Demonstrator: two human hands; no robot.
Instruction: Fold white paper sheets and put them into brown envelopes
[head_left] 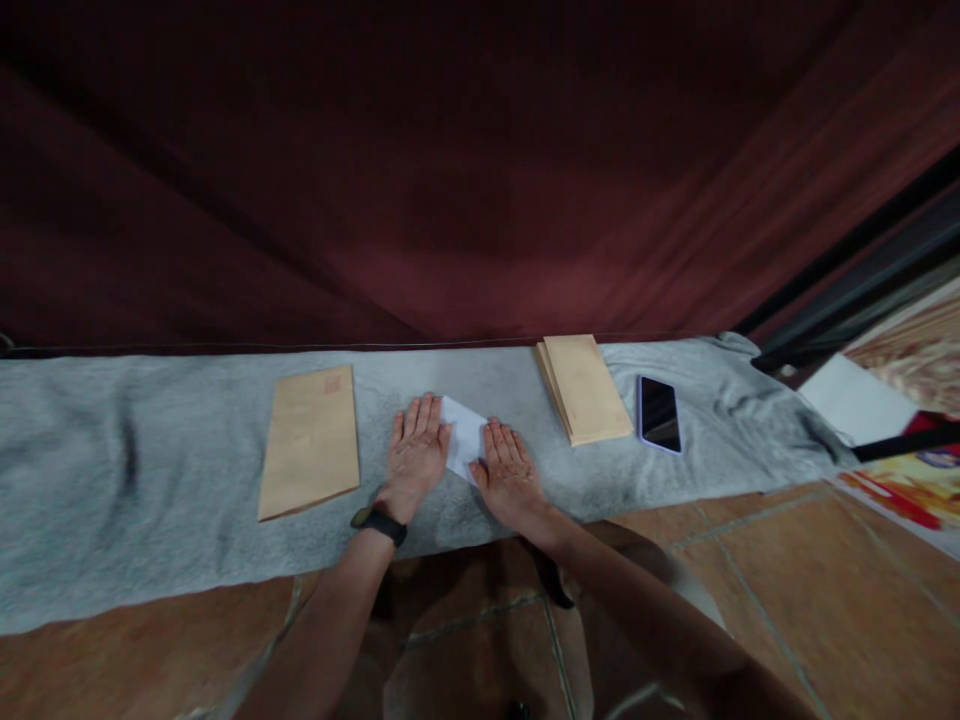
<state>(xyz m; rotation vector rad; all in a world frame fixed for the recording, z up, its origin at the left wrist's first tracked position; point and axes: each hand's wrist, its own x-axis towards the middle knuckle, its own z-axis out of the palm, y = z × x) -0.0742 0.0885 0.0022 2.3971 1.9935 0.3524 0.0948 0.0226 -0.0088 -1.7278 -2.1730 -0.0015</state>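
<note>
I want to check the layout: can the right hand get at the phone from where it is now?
Probably yes. The right hand lies flat on the white paper, and the phone lies on the grey cloth to its right. Only the stack of brown envelopes sits between, farther back.

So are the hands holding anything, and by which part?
Nothing is gripped: left hand and right hand lie flat, pressing the white paper at its two sides.

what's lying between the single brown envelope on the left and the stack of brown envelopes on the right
In the head view, both flat hands, left hand and right hand, press a folded white paper on the grey cloth.
</note>
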